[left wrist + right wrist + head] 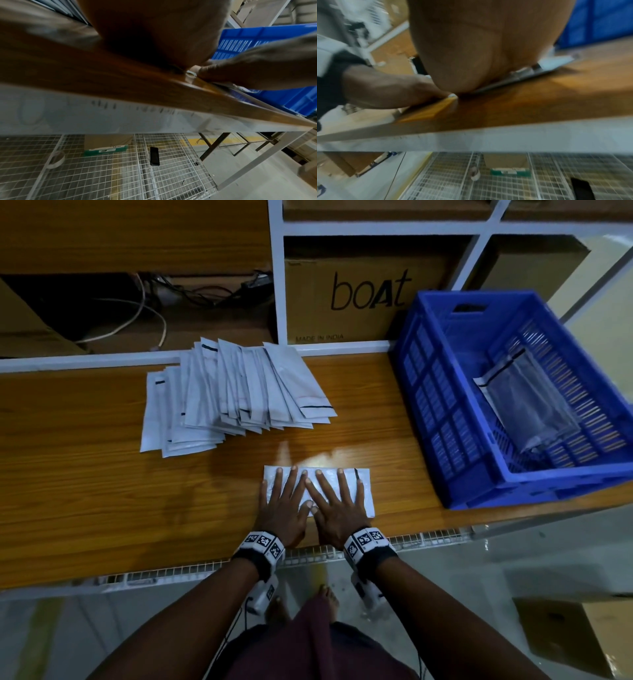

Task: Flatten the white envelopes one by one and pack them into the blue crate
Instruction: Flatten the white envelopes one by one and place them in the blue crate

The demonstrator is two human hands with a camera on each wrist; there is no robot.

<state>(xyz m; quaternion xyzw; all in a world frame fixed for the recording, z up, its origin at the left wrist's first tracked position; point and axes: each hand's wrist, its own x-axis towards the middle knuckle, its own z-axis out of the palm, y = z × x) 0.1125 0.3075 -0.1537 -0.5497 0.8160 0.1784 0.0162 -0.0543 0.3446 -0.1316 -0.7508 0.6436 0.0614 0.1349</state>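
Near table edge [205,568], hands press envelope [364,491].

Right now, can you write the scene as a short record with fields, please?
surface: wooden table
left hand: flat, fingers spread, presses on envelope
right hand: flat, fingers spread, presses on same envelope
envelope under hands: white, lies flat near table's front edge
envelope pile: fanned out, behind the hands
blue crate: to the right, at least one envelope inside
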